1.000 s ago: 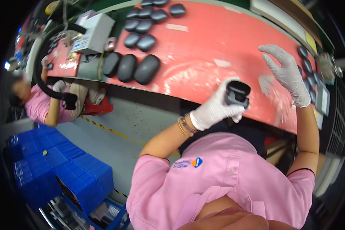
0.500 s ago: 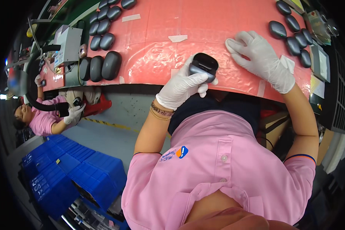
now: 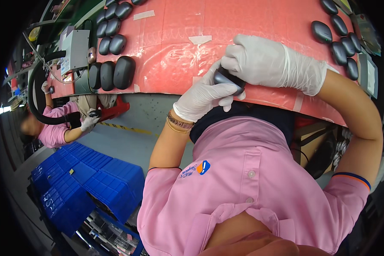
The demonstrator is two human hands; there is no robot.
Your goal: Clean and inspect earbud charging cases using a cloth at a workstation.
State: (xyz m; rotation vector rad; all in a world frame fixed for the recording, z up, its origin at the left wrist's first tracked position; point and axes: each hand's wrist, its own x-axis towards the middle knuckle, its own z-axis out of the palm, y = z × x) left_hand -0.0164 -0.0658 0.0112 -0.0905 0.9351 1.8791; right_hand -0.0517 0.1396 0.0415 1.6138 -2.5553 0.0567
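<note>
Just above the table's near edge, a dark grey earbud charging case rests in my left hand. The thumb lies across the front of the case and the other fingers wrap beneath it. Over the top of the case is my right hand, its fingers curled and pinched together against the upper edge. That hand hides the lid and inside of the case, and whatever lies between its fingertips. White gloves cover both hands.
A red-covered table bears several dark cases at the left and more cases at the right. A grey box with a black hose stands left. Another person sits beyond blue crates.
My right hand has come left from the table onto the case, and its fingers have curled in. The case, whose dark inside was showing, is now partly covered. My left hand keeps its hold.
</note>
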